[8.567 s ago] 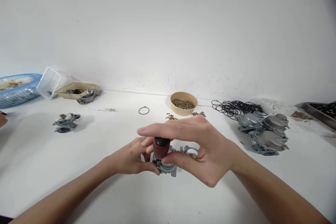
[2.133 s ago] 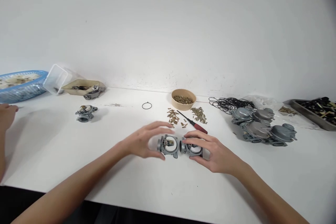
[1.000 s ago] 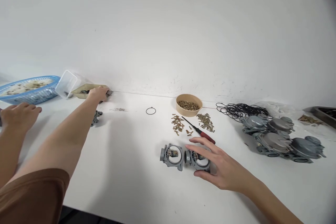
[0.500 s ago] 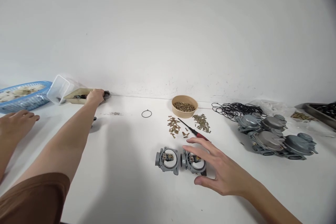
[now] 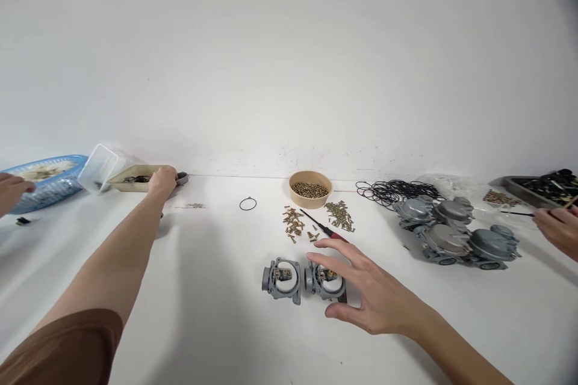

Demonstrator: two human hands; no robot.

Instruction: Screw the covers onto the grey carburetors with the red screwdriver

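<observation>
Stretched far to the left, my left hand (image 5: 163,180) is at the beige scoop-like tray (image 5: 118,184), which has dark parts inside. Its fingers dip in over the tray's edge and their tips are hidden. My right hand (image 5: 368,292) hovers with thumb and fingers apart around the right-hand carburetor body (image 5: 309,280), partly covering it; I cannot tell whether it touches. Beside that stands another grey carburetor body (image 5: 267,280), its round opening facing up. A red-handled screwdriver (image 5: 321,228) lies just beyond my right fingers. Farther back is a thin black O-ring (image 5: 248,209).
A cardboard bowl (image 5: 310,201) of screws stands between loose screw piles (image 5: 339,216). At right are assembled carburetors (image 5: 445,240), black O-rings (image 5: 395,192) and a dark tray (image 5: 519,183). A blue basket (image 5: 54,195) is left. Other people's hands show at left (image 5: 11,191) and right (image 5: 557,228).
My view has shifted slightly. Both my hands keep nearly the same places. At left another person's hand has moved to the basket; at right another hand with a thin tool has come into view.
</observation>
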